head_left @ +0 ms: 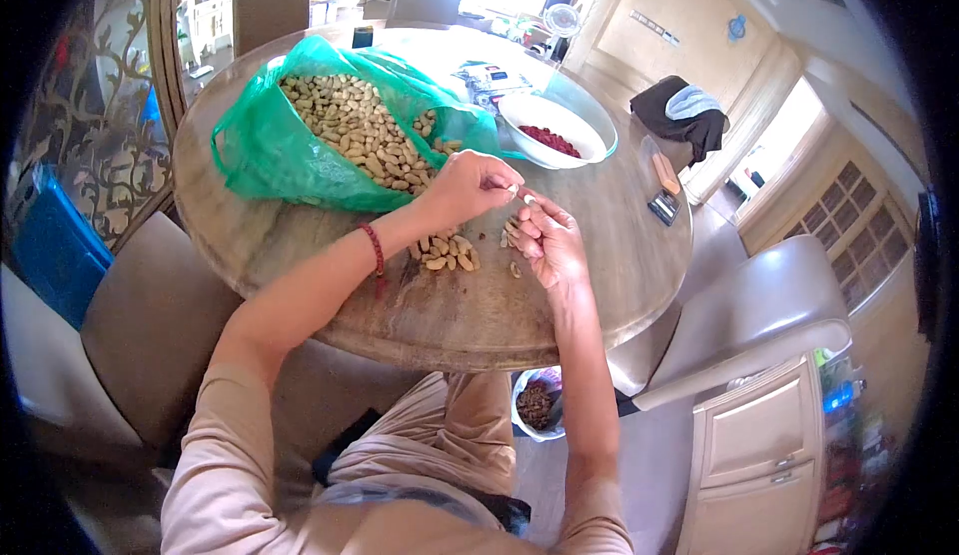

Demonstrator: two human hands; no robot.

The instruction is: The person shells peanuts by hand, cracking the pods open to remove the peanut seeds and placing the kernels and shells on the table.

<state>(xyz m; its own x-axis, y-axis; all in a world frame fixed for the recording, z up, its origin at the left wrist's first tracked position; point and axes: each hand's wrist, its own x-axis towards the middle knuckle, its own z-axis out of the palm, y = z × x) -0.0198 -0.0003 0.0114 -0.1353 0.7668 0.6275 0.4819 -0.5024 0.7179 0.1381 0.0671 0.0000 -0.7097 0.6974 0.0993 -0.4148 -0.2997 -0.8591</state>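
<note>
My left hand (468, 190), a red bead bracelet on its wrist, is closed in a pinch above the table. Its fingertips meet those of my right hand (551, 240), which is also pinched. A small pale thing between them looks like a peanut, mostly hidden by the fingers. Below my left hand lies a small pile of unshelled peanuts (447, 251). Broken shells (511, 233) lie beside my right hand. Behind my hands, a green plastic bag (262, 160) lies open, full of peanuts in their shells (350, 120). Red kernels (549, 140) lie in a white bowl (529, 110).
The round wooden table (470, 330) fills the middle. A bucket (519, 420) with brown shells stands on the floor below its edge. A dark box-like item (663, 207) lies at the table's right side. Chairs (759, 310) surround the table.
</note>
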